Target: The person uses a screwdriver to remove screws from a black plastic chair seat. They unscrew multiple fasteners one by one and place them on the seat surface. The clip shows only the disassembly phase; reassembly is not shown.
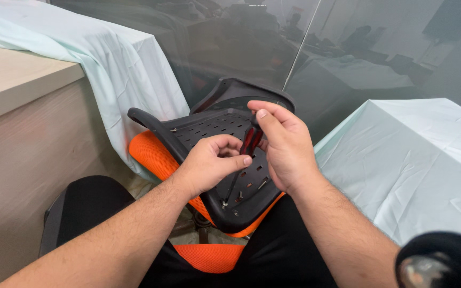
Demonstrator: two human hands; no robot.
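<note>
Head view: both hands, left hand (209, 165) and right hand (284, 144), grasp the slim, rigid screwdriver (250, 143) (handle offers best purchase) over the chair seat (209, 125).

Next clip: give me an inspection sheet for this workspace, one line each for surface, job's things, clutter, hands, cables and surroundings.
Surface: no table in use; the chair part rests on the person's lap.
Job's things: black perforated plastic chair part with orange cushion beneath; screwdriver with red-black handle, tip down at a screw near the part's lower edge.
Clutter: loose screws lying on the part.
Hands: left hand pinches the screwdriver shaft; right hand grips the handle top.
Cables: nothing seen.
Surroundings: wooden counter to the left, pale green cloth draped on both sides, glass partition behind.
</note>
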